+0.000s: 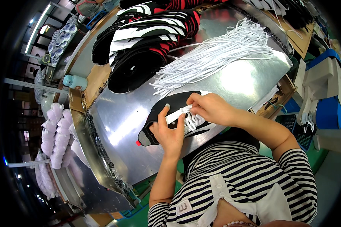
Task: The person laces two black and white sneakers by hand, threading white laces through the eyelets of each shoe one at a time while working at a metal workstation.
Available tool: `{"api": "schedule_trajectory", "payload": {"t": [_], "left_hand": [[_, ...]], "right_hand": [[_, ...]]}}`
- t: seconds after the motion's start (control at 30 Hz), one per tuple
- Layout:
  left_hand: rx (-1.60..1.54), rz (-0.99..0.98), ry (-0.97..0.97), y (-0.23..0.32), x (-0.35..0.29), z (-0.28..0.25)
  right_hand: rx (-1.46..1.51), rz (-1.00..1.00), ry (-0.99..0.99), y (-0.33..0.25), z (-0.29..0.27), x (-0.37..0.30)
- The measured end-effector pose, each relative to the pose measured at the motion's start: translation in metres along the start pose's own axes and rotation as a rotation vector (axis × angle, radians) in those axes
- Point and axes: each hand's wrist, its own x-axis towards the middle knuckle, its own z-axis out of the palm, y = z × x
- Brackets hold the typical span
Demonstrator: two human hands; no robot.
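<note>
A workroom with shelving and hanging bundles on the left surrounds a shiny metal counter [127,126]. On its far side stand stacked black, white and red uppers [138,70], with a heap of white laces [216,60] to their right; a pale blue bottle [76,82] is at the far left. A black shoe upper [174,100] lies at the near middle, under both hands. The right hand [214,109] has its grip pinched on a white lace [193,122]; the left hand [169,137] sets thumb and forefinger apart astride the pale strip, and whether they press on it I cannot tell. The upper looks light and pliable, likely to slide on smooth metal, so its side edge seems the place to steady it; the lace is probably soft and limp, best held near its tip. Fingers hide the lace end and some eyelets; the farthest stacks are cut off.
</note>
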Motion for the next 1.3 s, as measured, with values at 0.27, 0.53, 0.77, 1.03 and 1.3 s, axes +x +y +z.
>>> {"api": "schedule_trajectory", "payload": {"t": [0.27, 0.53, 0.77, 1.03, 1.3], "left_hand": [[-0.090, 0.102, -0.021, 0.003, -0.009, 0.000], [-0.265, -0.026, -0.083, -0.003, -0.015, 0.000], [-0.733, -0.275, -0.131, -0.001, -0.003, -0.007], [-0.330, -0.197, -0.069, 0.005, 0.000, 0.006], [-0.222, -0.301, -0.107, 0.015, 0.015, 0.017]], "right_hand": [[-0.416, -0.225, -0.091, -0.015, 0.011, 0.021], [-0.484, -0.248, -0.108, -0.010, 0.047, 0.030], [-0.392, -0.024, 0.021, -0.008, -0.013, 0.012], [-0.021, -0.194, 0.399, 0.049, 0.030, 0.008], [0.027, -0.158, 0.453, 0.048, 0.032, 0.007]]}}
